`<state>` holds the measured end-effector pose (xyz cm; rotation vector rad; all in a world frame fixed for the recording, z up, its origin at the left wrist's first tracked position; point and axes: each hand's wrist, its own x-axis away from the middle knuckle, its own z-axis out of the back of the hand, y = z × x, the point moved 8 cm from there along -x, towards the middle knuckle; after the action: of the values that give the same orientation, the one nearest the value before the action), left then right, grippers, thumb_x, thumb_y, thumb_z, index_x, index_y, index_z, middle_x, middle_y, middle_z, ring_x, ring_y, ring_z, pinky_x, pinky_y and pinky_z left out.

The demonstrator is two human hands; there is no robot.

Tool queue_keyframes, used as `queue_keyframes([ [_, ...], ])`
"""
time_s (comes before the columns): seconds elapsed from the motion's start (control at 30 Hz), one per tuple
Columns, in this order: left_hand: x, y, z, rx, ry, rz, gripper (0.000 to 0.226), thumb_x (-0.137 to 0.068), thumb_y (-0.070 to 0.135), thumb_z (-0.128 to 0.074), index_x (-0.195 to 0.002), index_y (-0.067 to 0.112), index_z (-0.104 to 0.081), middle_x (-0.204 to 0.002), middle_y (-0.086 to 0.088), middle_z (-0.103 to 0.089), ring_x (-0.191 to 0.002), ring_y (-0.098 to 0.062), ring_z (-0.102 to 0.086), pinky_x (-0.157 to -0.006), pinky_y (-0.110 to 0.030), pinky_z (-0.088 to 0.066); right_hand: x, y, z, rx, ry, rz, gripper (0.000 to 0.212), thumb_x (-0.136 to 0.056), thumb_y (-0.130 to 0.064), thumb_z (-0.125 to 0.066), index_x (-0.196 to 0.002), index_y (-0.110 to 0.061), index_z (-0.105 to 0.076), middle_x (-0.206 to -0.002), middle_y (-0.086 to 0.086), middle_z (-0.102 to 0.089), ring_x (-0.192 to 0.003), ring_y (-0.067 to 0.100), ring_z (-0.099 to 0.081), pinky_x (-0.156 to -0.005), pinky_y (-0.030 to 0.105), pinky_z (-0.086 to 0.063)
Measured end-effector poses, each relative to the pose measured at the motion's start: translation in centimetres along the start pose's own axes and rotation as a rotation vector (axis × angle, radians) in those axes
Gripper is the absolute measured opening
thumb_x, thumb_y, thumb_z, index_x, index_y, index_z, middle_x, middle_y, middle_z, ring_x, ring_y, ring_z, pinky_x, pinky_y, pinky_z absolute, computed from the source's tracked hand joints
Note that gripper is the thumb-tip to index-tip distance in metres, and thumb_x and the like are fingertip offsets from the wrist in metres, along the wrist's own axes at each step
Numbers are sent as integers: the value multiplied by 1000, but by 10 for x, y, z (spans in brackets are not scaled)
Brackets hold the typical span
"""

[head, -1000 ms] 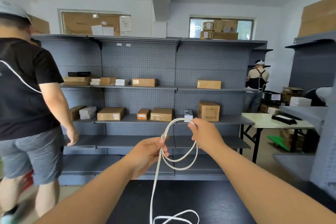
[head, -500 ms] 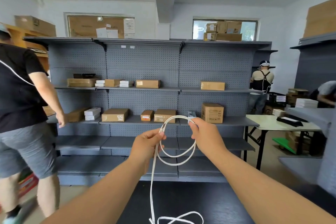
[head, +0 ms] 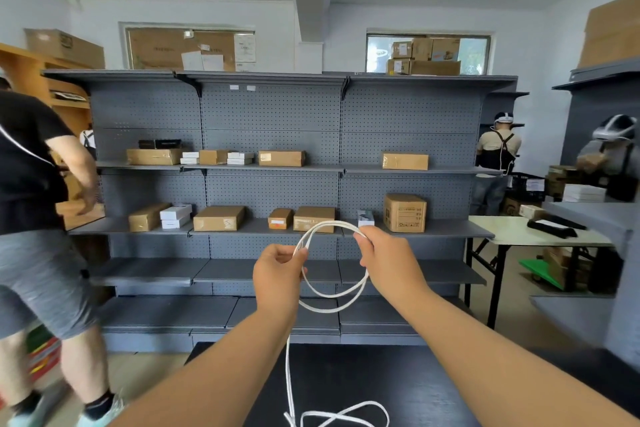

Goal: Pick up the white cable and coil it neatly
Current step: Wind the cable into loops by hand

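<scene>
Head view: left hand [head: 277, 274] and right hand [head: 388, 260] pinch thin white cable [head: 287, 374] loops; its tail lies at the black worktop's [head: 398, 371] near edge. Brown cardboard box [head: 404, 212] markings are illegible.

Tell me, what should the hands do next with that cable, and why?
Probably reach the right hand down the tail and bring another loop to the left hand: only about two loops of cable are gathered, and slack lies on the table.

Printing on the cardboard boxes [head: 405, 212] too blurred to read; nothing legible.
</scene>
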<state>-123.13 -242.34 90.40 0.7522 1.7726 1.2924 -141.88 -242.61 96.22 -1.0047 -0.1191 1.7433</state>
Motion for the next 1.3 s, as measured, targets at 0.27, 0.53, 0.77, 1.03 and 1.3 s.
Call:
queue_keyframes([
  [0.27,3,-1,-12,140,-233,100,12,-85,11,-65,-91,1,-61,-80,-9,-67,-64,-14,-58,-66,-25,-50,-4,20,0,-138,-53,-182,25,-98,-22,-38,-99,-13,-61,-83,16,-67,-48,12,-50,-54,32,-54],
  [0.53,6,0,-27,349,-515,290,10,-87,-3,-55,-83,5,-60,-77,-8,-71,-67,-18,-69,-66,-28,-54,-2,39,-4,-241,-90,-303,19,-98,-21,-40,-94,-14,-58,-89,16,-67,-54,15,-54,-46,21,-47],
  [0.77,-1,26,-26,146,-537,159,13,-83,-8,-59,-78,3,-64,-74,-10,-70,-60,-12,-68,-56,-18,-55,-3,35,-3,-57,-161,-213,24,-96,-23,-44,-96,-9,-64,-99,8,-67,-90,24,-60,-80,36,-47],
  [1.03,-12,63,-31,-138,-538,-67,12,-79,-6,-66,-76,6,-66,-64,-4,-68,-55,-10,-64,-72,-29,-53,-14,10,6,-101,-136,-16,19,-95,-21,-48,-111,-19,-58,-96,-12,-57,-95,9,-56,-69,17,-38],
  [1.3,-9,86,-36,-393,-602,-300,8,-82,6,-67,-77,10,-69,-66,3,-67,-74,-19,-59,-83,-38,-48,-19,-15,15,46,-67,243,25,-96,-22,-47,-114,-16,-63,-89,-1,-51,-82,13,-47,-65,20,-34],
])
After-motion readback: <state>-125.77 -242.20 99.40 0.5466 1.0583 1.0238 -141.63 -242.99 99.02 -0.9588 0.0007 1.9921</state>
